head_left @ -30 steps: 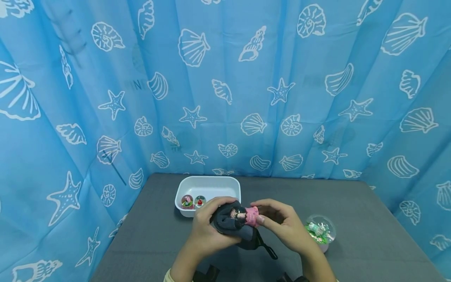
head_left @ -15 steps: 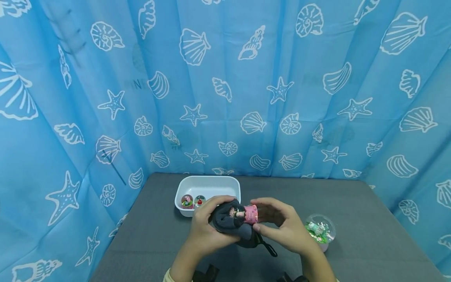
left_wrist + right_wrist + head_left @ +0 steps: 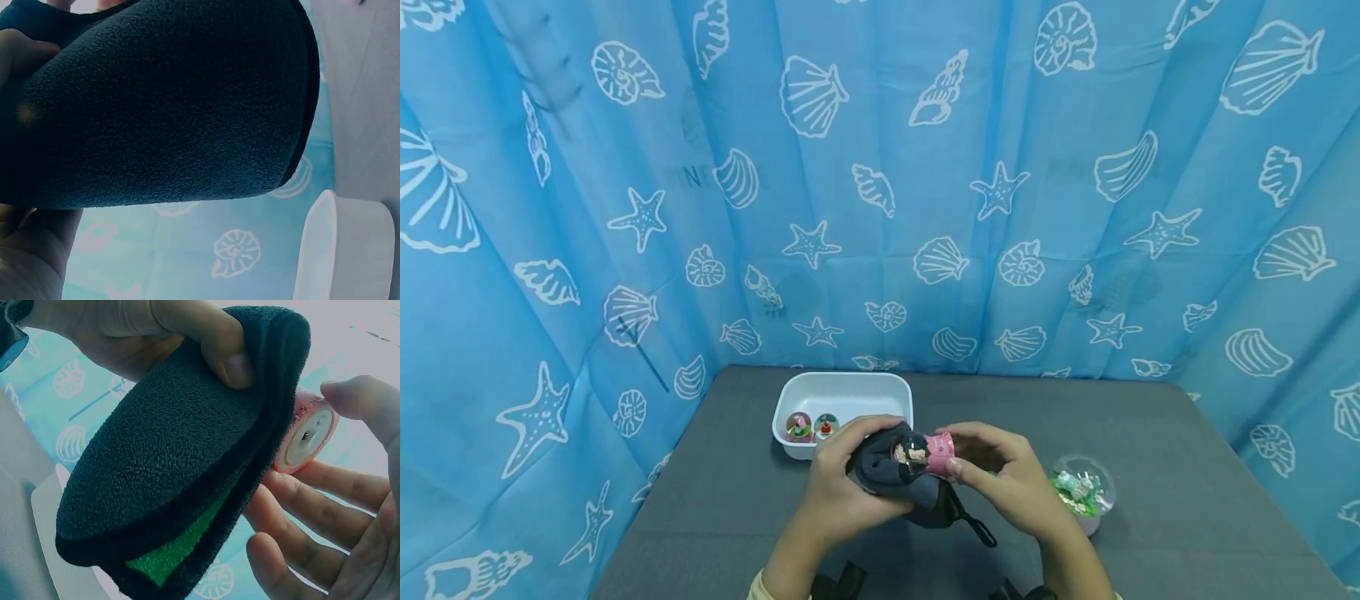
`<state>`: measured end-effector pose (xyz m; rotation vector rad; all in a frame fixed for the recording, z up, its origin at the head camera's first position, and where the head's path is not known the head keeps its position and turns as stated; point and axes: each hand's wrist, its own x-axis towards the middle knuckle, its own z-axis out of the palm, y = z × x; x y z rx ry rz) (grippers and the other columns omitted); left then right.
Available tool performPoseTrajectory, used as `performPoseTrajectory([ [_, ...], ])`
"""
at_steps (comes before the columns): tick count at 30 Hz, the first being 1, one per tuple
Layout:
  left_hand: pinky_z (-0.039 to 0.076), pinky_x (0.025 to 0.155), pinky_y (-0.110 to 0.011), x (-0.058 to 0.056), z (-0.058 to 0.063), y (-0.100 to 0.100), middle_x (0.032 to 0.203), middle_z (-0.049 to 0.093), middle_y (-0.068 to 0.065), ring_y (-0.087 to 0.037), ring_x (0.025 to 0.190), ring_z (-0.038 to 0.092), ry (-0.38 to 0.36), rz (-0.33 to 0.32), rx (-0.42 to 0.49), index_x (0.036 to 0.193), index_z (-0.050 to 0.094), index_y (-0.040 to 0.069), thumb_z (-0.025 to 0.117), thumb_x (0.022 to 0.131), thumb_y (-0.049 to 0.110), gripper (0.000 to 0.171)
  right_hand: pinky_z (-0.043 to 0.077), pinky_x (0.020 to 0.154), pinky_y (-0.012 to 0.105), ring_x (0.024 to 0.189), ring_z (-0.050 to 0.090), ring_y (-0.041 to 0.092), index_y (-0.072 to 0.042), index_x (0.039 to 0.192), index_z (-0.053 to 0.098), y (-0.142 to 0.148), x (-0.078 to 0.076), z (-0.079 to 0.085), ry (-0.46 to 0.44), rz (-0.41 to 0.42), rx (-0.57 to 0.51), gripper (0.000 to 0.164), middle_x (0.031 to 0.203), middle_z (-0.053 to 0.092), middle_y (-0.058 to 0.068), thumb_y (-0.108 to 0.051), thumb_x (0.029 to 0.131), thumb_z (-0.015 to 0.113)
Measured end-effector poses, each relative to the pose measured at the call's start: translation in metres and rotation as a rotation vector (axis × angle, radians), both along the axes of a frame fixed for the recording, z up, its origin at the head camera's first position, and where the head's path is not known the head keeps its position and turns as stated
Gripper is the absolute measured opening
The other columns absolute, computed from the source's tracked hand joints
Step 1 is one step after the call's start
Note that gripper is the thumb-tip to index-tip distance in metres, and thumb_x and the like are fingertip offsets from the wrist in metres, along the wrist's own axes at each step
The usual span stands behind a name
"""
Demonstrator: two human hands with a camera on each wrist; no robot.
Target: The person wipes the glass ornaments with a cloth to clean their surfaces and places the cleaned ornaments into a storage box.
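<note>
My left hand (image 3: 838, 479) grips a folded dark grey fleecy cloth (image 3: 872, 471) with a black edge and a hanging loop. In the cloth's fold lies the clear dome of a small snow globe (image 3: 938, 454), tipped on its side, pink figure inside, pink base pointing right. Thumb and fingertips of my right hand (image 3: 1003, 475) pinch that base. The right wrist view shows the base's pale round underside (image 3: 309, 437) between the fingers, and a green layer (image 3: 181, 544) inside the cloth. From the left wrist, the cloth (image 3: 175, 106) hides the globe.
Behind my left hand stands a white tray (image 3: 887, 387) with two small snow globes inside, one with a pink figure (image 3: 799, 427), one with a red figure (image 3: 826, 427). A larger snow globe (image 3: 1081, 489) with green decoration stands to the right. A blue shell-patterned curtain (image 3: 880, 208) hangs behind the grey table.
My right thumb slipped down off the pink base, then came back onto it. The snow globe has turned in the cloth and shows more of its dome. My left hand has stayed in place.
</note>
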<state>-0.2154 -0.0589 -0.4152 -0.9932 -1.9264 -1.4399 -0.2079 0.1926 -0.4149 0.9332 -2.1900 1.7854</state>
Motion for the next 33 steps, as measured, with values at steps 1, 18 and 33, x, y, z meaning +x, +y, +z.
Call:
performPoseTrajectory([
  [1,0.061,0.099,-0.031,0.0001,0.0001,0.0001,0.121,0.076,-0.008,-0.022,0.108,0.074,-0.001,0.001,-0.001,0.132,0.069,0.010,0.098,0.061,0.002,0.077,0.064,0.067,0.032,0.078,0.072,0.012,0.003,0.128,0.068,0.0000,-0.0001,0.0001,-0.006,0.000,-0.002,0.029,0.104,0.076,0.000,0.007,0.100,0.063],
  [18,0.062,0.100,-0.033,0.0035,0.0031,0.0011,0.124,0.075,-0.008,-0.023,0.111,0.074,-0.038,-0.017,0.000,0.134,0.068,0.010,0.099,0.065,0.003,0.076,0.058,0.059,0.034,0.057,0.061,0.022,0.005,0.121,0.070,-0.0010,0.0002,0.0078,-0.175,0.066,0.014,0.024,0.069,0.061,0.019,-0.005,0.110,0.051],
  [33,0.062,0.098,-0.033,0.0034,0.0006,0.0004,0.121,0.076,-0.009,-0.023,0.108,0.075,-0.018,-0.026,0.033,0.132,0.068,0.010,0.099,0.064,0.003,0.075,0.066,0.074,0.035,0.083,0.072,0.015,0.002,0.124,0.068,-0.0004,0.0031,0.0045,-0.163,0.051,0.027,0.022,0.107,0.074,0.003,-0.003,0.107,0.055],
])
